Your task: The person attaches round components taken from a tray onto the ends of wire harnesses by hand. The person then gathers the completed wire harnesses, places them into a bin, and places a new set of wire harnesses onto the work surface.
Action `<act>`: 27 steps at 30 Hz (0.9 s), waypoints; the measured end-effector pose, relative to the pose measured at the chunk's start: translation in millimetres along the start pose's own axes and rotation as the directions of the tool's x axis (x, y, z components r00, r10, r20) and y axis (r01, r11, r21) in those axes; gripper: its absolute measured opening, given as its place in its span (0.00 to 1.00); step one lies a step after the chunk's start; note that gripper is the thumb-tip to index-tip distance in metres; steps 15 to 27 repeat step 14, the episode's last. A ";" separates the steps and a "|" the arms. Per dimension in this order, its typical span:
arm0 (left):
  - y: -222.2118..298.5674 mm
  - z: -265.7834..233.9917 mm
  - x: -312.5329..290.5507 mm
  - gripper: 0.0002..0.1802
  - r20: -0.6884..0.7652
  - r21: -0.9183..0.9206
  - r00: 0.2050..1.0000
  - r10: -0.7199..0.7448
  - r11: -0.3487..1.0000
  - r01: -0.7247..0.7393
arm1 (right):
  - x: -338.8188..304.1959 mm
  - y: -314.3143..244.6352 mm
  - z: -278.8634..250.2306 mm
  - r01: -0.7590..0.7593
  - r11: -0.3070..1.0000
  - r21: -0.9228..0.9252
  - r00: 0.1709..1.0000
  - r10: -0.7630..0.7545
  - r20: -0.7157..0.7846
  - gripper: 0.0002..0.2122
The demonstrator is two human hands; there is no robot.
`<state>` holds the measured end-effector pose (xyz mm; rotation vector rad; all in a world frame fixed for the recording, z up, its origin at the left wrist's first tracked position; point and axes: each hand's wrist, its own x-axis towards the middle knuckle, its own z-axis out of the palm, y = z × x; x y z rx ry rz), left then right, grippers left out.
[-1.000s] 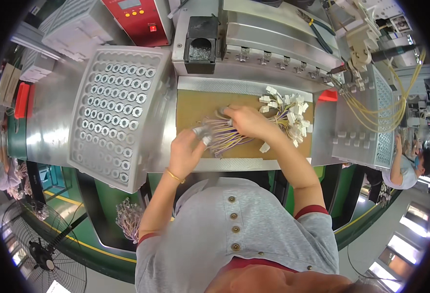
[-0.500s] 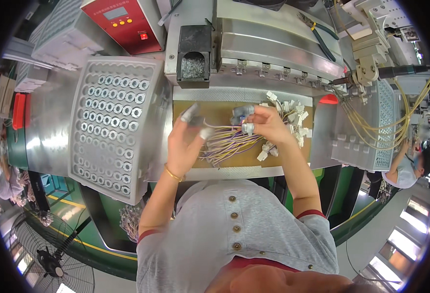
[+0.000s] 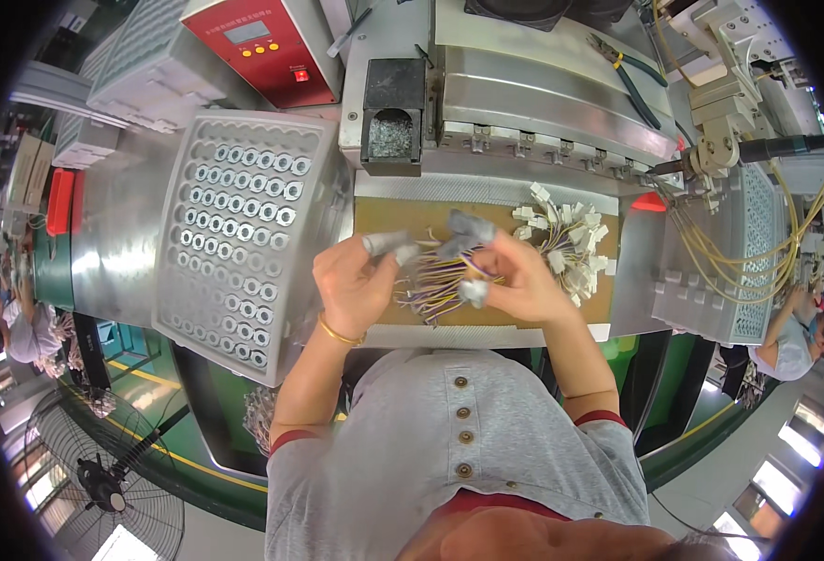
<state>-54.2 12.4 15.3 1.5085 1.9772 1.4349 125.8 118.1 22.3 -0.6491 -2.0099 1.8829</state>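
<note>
My left hand is over the left end of the brown work mat, thumb and fingertips pinched together in pale finger covers. Motion blur hides what, if anything, sits in the pinch. Facing it, my right hand is bent around a few purple and yellow wires; grey covers sit on its fingertips and a white one on the thumb. Under both hands lies a bundle of yellow, purple and white wires. Their white plug connectors fan out beyond my right hand, on the mat's right side.
To the left stands a grey tray with rows of metal rings. Behind the mat are a black box, a red control unit and a metal fixture with pliers on it. Yellow cables hang at right.
My left fingers have closed from a spread pose into a pinch. The right thumb has dropped away from its fingertips. The whole view has shifted slightly.
</note>
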 end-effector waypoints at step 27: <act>-75.8 -64.9 66.3 0.15 -0.242 0.387 0.959 -0.148 0.891 0.236 | 3.4 -23.3 3.6 0.171 0.922 -0.347 0.965 -0.227 -0.128 0.10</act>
